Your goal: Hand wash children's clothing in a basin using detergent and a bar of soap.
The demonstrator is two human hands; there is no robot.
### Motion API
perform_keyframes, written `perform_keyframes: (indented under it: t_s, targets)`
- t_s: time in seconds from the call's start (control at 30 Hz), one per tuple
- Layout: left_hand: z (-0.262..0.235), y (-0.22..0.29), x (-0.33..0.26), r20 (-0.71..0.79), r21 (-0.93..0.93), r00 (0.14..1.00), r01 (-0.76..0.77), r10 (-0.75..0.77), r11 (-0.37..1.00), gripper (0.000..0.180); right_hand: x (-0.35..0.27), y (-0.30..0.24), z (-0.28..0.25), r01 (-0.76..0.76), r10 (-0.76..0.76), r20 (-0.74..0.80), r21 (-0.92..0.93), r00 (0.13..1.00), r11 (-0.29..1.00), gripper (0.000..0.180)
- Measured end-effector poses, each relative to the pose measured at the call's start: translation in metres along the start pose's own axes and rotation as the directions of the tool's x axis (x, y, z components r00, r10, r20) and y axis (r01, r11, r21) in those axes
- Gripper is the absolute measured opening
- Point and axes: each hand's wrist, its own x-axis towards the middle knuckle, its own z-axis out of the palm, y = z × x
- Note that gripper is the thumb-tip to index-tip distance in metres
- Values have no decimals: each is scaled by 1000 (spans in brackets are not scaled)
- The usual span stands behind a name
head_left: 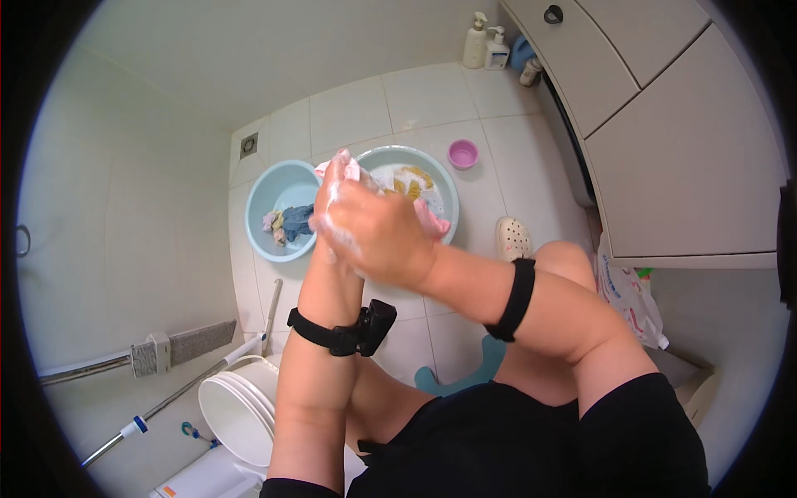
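My soapy right hand is closed and crosses over my left hand, hiding most of it. A wet pink cloth is squeezed between them, showing at the top of my left hand. More pink cloth appears past my right wrist; whether it is the same piece I cannot tell. White foam coats the fingers and knuckles. Both hands are above the gap between two light-blue basins. The right basin contains sudsy water and a yellow-and-white patterned cloth. Blue, pink and yellowish clothes lie in the left basin.
A small pink bowl sits beyond the right basin. Pump bottles stand by the far wall, beside a grey cabinet. White buckets and a flat mop are at my left. A white clog is near the cabinet.
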Motion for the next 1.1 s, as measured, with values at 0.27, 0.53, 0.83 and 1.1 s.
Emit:
perform_keyframes:
  t_s: [0.27, 0.53, 0.83, 1.1]
  targets:
    - [17, -16, 7, -435, 133, 893, -61, 114, 989, 16, 7, 19, -6, -275, 281, 23, -133, 960, 952, 12]
    - [57, -29, 20, -602, 196, 797, 76, 59, 978, 17, 21, 53, -22, -446, 453, -20, -222, 891, 867, 15]
    - [52, -31, 16, -508, 143, 861, 59, 22, 988, 17, 28, 51, -27, -505, 533, 100, -216, 840, 836, 15]
    - [10, -15, 11, -273, 108, 940, -183, 206, 977, 15, -1, 20, -6, 3, 13, 87, -184, 996, 983, 10]
